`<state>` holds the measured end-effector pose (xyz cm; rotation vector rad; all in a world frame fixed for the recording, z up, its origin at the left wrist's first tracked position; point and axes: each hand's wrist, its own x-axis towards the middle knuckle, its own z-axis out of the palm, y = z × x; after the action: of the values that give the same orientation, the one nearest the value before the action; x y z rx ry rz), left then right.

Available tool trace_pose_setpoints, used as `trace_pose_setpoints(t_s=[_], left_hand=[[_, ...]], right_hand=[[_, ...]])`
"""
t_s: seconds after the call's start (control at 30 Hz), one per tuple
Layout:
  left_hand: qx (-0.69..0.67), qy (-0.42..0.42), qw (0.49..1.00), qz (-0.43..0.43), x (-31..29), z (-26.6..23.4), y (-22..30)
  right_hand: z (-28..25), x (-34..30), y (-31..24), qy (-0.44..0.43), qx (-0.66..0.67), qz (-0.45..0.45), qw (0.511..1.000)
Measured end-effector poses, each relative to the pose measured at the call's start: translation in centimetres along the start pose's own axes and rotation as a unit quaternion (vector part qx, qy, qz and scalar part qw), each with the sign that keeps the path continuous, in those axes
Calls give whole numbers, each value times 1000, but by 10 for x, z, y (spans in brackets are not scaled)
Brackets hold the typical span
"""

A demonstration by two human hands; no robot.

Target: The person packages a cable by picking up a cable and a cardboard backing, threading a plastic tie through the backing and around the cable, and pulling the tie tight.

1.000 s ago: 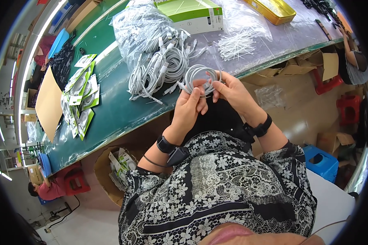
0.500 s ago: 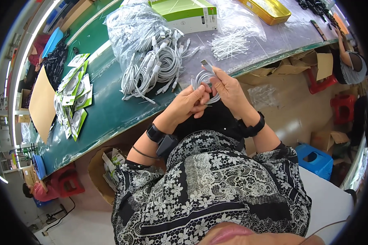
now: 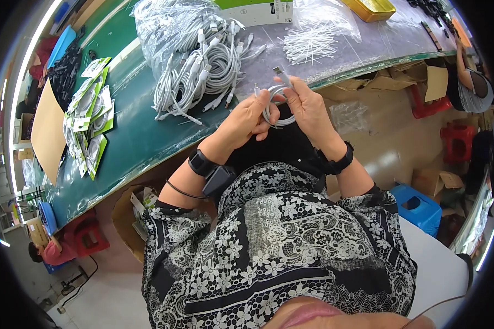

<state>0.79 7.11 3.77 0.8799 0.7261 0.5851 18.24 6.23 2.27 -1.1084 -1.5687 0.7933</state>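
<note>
Fingers (image 3: 263, 100) of both hands are closed on one coiled grey cable (image 3: 284, 122), held just off the near edge of the counter (image 3: 142, 131). Left to right: a tan sheet (image 3: 48, 131); carded cables (image 3: 100, 104), overlapping one another; a pile of loose cables (image 3: 197, 71) beside and partly inside a clear bag (image 3: 153, 33); the left hand (image 3: 248, 115), pinching the left side of the coil; the right hand (image 3: 308, 107), gripping the opposite side, with a metal-tipped plug (image 3: 279, 71) projecting above its fingers; thin white strips (image 3: 311, 44), heaped loosely beyond; a yellow tin (image 3: 370, 10). The step in hand appears to be gathering the coil; no fastening shows around it, though the hands hide part. The next move probably calls for pressing the loops together with one hand while the other steadies the plug end.
</note>
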Motion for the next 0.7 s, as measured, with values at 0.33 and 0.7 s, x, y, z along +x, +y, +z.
trace_pose_setpoints(t_s=[0.33, 0.7], left_hand=[[89, 39, 995, -16, 9, 4, 15], [295, 84, 952, 22, 23, 15, 40]], right_hand=[[-20, -1, 10, -84, 155, 148, 973], [-67, 13, 9, -161, 302, 222, 913]])
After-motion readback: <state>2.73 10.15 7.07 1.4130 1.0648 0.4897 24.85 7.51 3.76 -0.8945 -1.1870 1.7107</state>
